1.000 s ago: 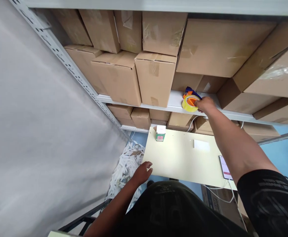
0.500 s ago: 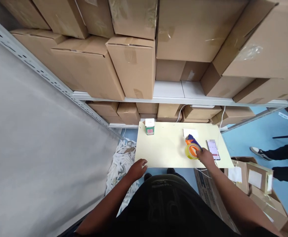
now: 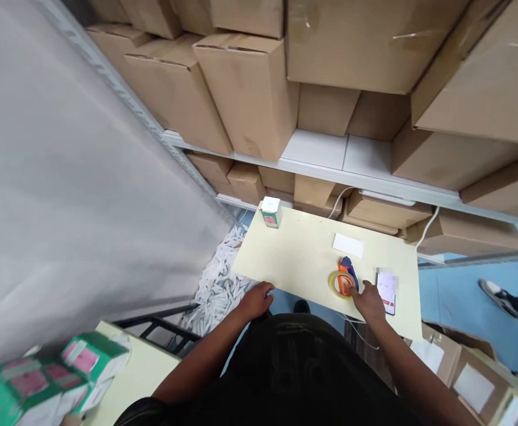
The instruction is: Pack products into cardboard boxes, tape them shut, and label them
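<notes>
On the bench (image 3: pixel 294 251), one tape dispenser (image 3: pixel 347 270), one phone (image 3: pixel 386 290), one white slab (image 3: pixel 347 245) and one small box (image 3: pixel 271 214) are counted. Left of the bench, at least three blurred green boxes (image 3: pixel 81 357) are seen; right of it, two white sheets (image 3: pixel 474 387) and one shoe (image 3: pixel 498 297).

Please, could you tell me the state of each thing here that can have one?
Tape dispenser: loaded
Phone: screen lit
Green-and-white box: upright
White flat item: lying flat
Tall shelf carton: top shut
Left hand: empty, slightly curled
Right hand: partly open, thumb at the dispenser
</notes>
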`<action>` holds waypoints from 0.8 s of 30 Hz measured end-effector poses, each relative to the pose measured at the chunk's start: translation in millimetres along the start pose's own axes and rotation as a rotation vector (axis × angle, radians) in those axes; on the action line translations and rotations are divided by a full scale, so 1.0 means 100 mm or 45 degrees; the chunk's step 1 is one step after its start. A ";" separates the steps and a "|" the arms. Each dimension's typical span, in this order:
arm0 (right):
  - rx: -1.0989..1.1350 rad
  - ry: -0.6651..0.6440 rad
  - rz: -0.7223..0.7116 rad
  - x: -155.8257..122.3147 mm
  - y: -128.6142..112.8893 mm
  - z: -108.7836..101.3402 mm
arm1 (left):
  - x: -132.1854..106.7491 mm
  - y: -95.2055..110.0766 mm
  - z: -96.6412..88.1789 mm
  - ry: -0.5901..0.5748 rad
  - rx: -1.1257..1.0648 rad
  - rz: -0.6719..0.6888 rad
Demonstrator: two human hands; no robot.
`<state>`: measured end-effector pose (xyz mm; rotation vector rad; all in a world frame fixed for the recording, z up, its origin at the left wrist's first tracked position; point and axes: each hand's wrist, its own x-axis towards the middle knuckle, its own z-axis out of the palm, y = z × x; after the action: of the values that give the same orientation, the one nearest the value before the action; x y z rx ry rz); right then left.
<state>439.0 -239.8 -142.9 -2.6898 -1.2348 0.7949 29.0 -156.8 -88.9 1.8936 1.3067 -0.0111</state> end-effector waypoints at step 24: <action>0.158 -0.520 -1.117 -1.22 -2.48 0.70 | -2.90 -0.62 1.02 0.909 -0.440 -0.650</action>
<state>168.3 -171.3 -83.1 -1.6162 -2.1006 1.1967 -111.3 -437.2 -70.1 1.2556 2.0816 0.6353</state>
